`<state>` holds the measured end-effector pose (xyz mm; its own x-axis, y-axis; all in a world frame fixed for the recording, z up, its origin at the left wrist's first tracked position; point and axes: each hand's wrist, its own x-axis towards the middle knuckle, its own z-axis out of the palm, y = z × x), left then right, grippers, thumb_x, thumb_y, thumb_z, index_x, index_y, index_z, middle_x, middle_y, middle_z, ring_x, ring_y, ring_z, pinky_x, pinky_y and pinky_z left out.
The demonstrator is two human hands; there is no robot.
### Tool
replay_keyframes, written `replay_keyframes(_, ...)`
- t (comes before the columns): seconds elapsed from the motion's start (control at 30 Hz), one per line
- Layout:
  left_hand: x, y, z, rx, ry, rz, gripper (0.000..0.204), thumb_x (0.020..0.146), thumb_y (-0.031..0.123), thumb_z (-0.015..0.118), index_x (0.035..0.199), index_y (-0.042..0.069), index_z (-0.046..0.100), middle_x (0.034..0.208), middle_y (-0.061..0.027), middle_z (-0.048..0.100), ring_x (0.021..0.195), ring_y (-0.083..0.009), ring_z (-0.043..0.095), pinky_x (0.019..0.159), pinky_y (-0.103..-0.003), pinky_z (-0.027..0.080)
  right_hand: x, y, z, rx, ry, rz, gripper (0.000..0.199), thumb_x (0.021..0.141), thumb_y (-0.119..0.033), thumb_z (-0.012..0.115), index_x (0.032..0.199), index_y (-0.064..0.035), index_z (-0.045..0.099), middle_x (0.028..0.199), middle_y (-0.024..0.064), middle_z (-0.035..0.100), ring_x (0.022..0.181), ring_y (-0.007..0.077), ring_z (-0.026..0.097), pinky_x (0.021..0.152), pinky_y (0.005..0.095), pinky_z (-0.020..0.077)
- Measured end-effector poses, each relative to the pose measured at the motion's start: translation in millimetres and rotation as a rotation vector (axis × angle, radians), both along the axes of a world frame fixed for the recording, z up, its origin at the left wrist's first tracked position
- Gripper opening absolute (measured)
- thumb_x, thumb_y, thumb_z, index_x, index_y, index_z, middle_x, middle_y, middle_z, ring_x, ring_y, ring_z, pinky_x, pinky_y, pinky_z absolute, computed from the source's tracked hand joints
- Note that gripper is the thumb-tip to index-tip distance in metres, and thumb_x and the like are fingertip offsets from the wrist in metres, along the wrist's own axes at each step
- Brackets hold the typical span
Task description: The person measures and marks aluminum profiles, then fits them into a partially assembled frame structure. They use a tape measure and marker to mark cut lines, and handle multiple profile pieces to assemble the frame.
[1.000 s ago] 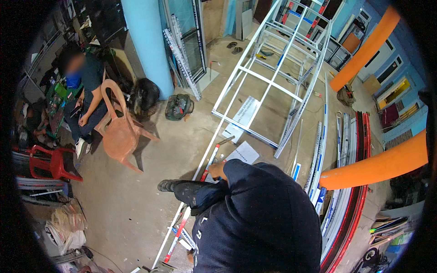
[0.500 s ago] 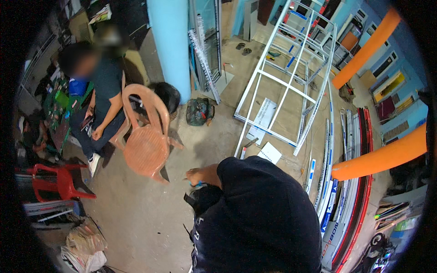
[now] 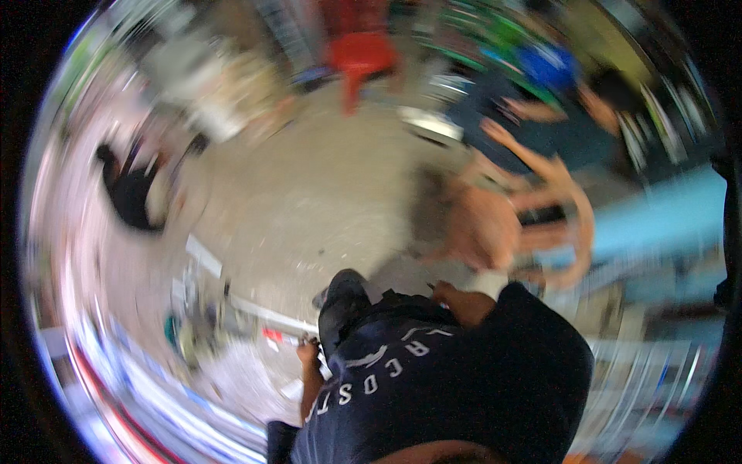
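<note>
The left hand (image 3: 308, 353) hangs low beside the person's dark shirt (image 3: 433, 387), forearm running down toward the picture's lower edge. The right hand (image 3: 450, 293) is bent in front of the chest, with a white patch (image 3: 490, 283) just beside its wrist. The whole view is smeared, so it cannot be told whether either hand is spread, closed, or holding anything.

One long pale bar (image 3: 267, 314) lies on the concrete floor (image 3: 309, 193), just ahead and to the left of the left hand. Its long axis runs crosswise, from upper left down toward that hand's fingers, and its near end seems close to them, though contact cannot be made out. The left hand is clearly the nearer; the right is well apart from the bar. A small red object (image 3: 272, 334) lies just beside the bar.

Further out stand one peach plastic chair (image 3: 502, 228) near the right hand and one red stool (image 3: 359, 54) far across the floor. One other person (image 3: 541, 131) sits beyond the chair.
</note>
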<state>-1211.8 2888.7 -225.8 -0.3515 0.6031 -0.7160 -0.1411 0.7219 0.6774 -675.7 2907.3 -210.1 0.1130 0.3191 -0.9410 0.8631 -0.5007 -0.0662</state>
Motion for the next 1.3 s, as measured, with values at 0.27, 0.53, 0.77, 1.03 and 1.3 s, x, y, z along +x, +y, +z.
replay_keyframes(0.27, -110.9, -66.8, 61.6, -0.111, 0.174, 0.714, 0.042, 0.084, 0.000, 0.060, 0.125, 0.003, 0.071, 0.092, -0.0159, 0.074, 0.072, -0.0188, 0.067, 0.062, -0.032, 0.052, -154.9, 259.5, 27.4, 0.396, 0.151, 0.060, 0.080, 0.077, -0.037, 0.085, 0.136, 0.0087, 0.056, 0.129, 0.0284, 0.064, 0.117, 0.0394, 0.066, 0.096, 0.0454, 0.0524)
replay_keyframes(0.53, -25.0, -34.7, 61.4, -0.125, 0.037, 1.280, 0.031, 0.095, 0.005, 0.061, 0.125, 0.006, 0.069, 0.084, -0.0053, 0.071, 0.062, -0.0121, 0.060, 0.053, -0.026, 0.048, -389.4, 491.6, 46.2, 0.432, 0.127, 0.769, 0.083, 0.073, -0.049, 0.086, 0.127, 0.0087, 0.061, 0.129, 0.0295, 0.063, 0.121, 0.0431, 0.062, 0.103, 0.0478, 0.0491)
replay_keyframes(0.77, 104.3, 43.2, 59.2, -0.308, -0.135, 1.743, 0.040, 0.090, -0.003, 0.057, 0.128, 0.004, 0.069, 0.092, -0.0118, 0.074, 0.068, -0.0143, 0.065, 0.056, -0.029, 0.050, -580.5, 538.9, -35.8, 0.494, 0.341, 1.480, 0.076, 0.077, -0.047, 0.082, 0.131, 0.0027, 0.062, 0.125, 0.0267, 0.067, 0.117, 0.0420, 0.064, 0.099, 0.0492, 0.0509)
replay_keyframes(1.03, 114.1, 101.0, 26.2, -0.244, 0.054, 1.690, 0.034, 0.093, 0.006, 0.064, 0.127, 0.003, 0.069, 0.089, -0.0065, 0.072, 0.076, -0.0149, 0.065, 0.073, -0.030, 0.052, -714.9, 491.1, -63.0, 0.355, 0.466, 1.866, 0.071, 0.080, -0.051, 0.079, 0.125, 0.0017, 0.066, 0.124, 0.0252, 0.067, 0.115, 0.0408, 0.066, 0.097, 0.0487, 0.0525)
replay_keyframes(1.3, 33.1, 53.2, -184.2, -0.473, 0.304, 1.349, 0.043, 0.086, 0.012, 0.073, 0.129, 0.009, 0.067, 0.105, -0.0169, 0.073, 0.094, -0.0297, 0.071, 0.088, -0.040, 0.055, -796.7, 369.7, -253.1, 0.162, 0.693, 2.147, 0.054, 0.083, -0.040, 0.079, 0.123, -0.0069, 0.063, 0.122, 0.0192, 0.068, 0.114, 0.0411, 0.064, 0.096, 0.0498, 0.0525)
